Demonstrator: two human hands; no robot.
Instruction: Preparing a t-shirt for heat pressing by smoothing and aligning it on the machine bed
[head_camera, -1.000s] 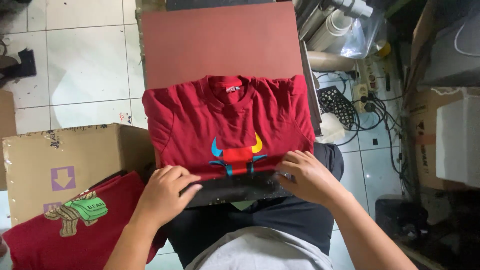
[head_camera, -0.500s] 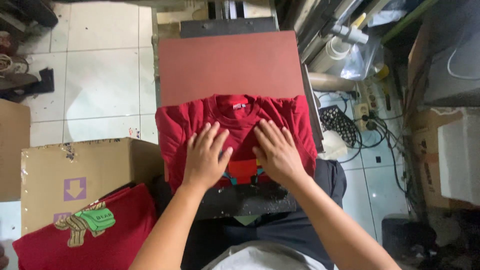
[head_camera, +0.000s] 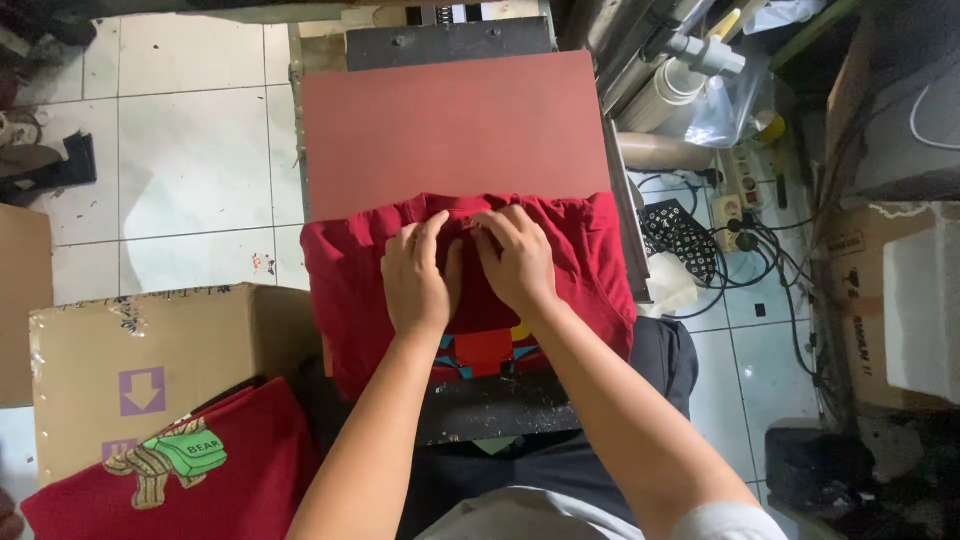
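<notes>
A dark red t-shirt (head_camera: 585, 262) lies over the near half of a heat press's reddish flat pad (head_camera: 450, 120), collar away from me. Its colourful print (head_camera: 487, 350) shows just below my wrists. My left hand (head_camera: 418, 278) and right hand (head_camera: 516, 258) sit side by side at the collar, fingertips curled onto the neckline fabric. The press's black front edge (head_camera: 500, 408) lies under my forearms, above my lap.
An open cardboard box (head_camera: 150, 345) stands at the left, with another red printed shirt (head_camera: 230, 485) draped at its near corner. At the right are rolls (head_camera: 660, 95), a power strip with tangled cables (head_camera: 740, 215), and a white foam box (head_camera: 925, 300). White floor tiles lie at the upper left.
My hands left the shirt's lower hem, slid up over the chest, and now meet at the collar. The shirt sits bunched slightly higher on the pad.
</notes>
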